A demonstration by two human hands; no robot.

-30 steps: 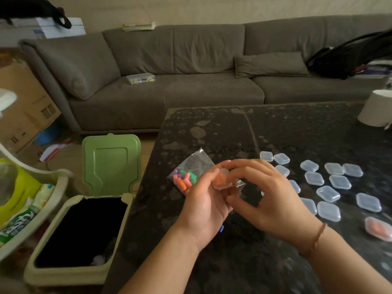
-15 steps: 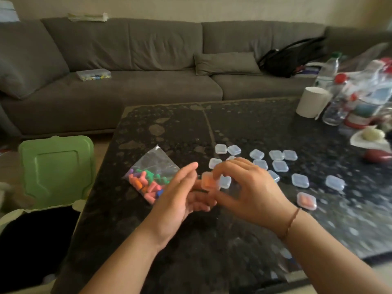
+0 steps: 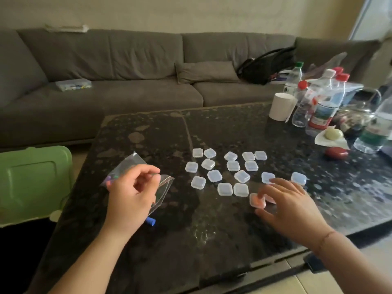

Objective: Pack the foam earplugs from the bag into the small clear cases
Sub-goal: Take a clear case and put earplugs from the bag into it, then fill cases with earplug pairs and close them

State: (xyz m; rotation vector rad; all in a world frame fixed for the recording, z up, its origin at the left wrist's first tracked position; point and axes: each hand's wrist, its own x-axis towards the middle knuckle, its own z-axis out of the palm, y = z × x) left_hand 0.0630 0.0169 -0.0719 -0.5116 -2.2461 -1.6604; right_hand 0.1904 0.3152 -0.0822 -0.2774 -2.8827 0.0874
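Note:
A clear zip bag [image 3: 163, 188] of coloured foam earplugs lies at the table's left, mostly hidden under my left hand [image 3: 130, 196]. Its curled fingers and thumb pinch the bag's open edge. A loose blue earplug [image 3: 151, 221] lies on the table just below that hand. Several small clear cases [image 3: 214, 175], closed, are spread across the middle of the table. My right hand [image 3: 292, 205] hovers flat with fingers spread, its index fingertip touching a case filled with orange earplugs [image 3: 257, 202]. A second filled case [image 3: 269, 199] shows partly under that hand.
A dark stone table [image 3: 212, 240] carries a white cup [image 3: 281, 107], several water bottles [image 3: 322, 107] and a red box [image 3: 336, 152] at the far right. A green bin lid [image 3: 31, 179] stands left of the table. A grey sofa [image 3: 127, 92] runs behind.
My right hand carried the orange-filled case to the right and set it down on the table. My left hand let go of it and moved left onto the bag.

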